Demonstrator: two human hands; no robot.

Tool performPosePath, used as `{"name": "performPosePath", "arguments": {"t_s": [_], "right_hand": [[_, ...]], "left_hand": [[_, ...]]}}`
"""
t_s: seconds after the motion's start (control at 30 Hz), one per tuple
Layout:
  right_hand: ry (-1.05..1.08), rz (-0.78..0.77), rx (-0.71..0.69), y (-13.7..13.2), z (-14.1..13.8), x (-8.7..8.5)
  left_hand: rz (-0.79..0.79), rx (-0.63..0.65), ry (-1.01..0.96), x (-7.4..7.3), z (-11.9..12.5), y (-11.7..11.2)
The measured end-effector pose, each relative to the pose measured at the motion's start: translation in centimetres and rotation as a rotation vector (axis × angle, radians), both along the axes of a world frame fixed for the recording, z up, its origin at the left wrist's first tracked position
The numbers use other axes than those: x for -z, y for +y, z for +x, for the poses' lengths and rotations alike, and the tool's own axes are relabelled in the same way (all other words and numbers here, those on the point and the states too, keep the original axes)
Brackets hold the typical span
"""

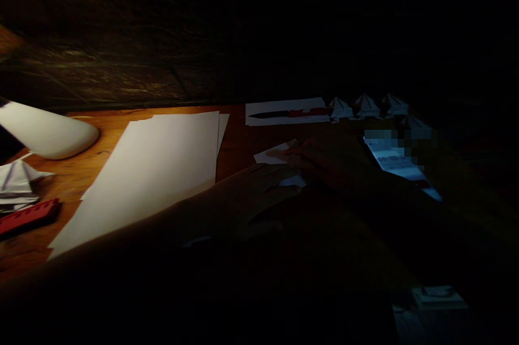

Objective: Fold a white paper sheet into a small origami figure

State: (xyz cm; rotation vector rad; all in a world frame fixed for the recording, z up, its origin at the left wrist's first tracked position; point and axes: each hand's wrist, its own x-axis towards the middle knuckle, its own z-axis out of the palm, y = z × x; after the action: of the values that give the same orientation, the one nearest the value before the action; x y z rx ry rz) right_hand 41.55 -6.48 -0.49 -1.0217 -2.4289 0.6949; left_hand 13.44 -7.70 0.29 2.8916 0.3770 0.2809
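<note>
A small piece of white paper, seemingly folded, lies on the wooden table between my two hands. My left hand rests across its near side, with the fingers stretched out and somewhat apart. From the right, my right hand reaches over the paper's far side; its fingers look extended and lie on the sheet, though deep shadow blurs them. Part of the paper is hidden under both hands. To the left of my left hand is a stack of large white sheets, partly covered by my forearm.
Behind the hands, a knife with a red handle lies on white paper. Several folded paper shapes stand beside it. A lit phone is at right. On the left are a white lamp, a folded paper and a red object.
</note>
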Motion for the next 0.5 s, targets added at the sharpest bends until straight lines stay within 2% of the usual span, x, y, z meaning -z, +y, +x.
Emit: {"name": "performPosePath", "arguments": {"t_s": [0.23,0.5], "right_hand": [[0.005,0.021,-0.017,0.04,-0.47,-0.51],[0.042,-0.015,0.008,-0.05,-0.51,-0.37]], "left_hand": [[-0.035,0.018,-0.009,-0.44,0.38,0.1],[-0.004,0.031,-0.031,-0.09,0.63,0.27]]}}
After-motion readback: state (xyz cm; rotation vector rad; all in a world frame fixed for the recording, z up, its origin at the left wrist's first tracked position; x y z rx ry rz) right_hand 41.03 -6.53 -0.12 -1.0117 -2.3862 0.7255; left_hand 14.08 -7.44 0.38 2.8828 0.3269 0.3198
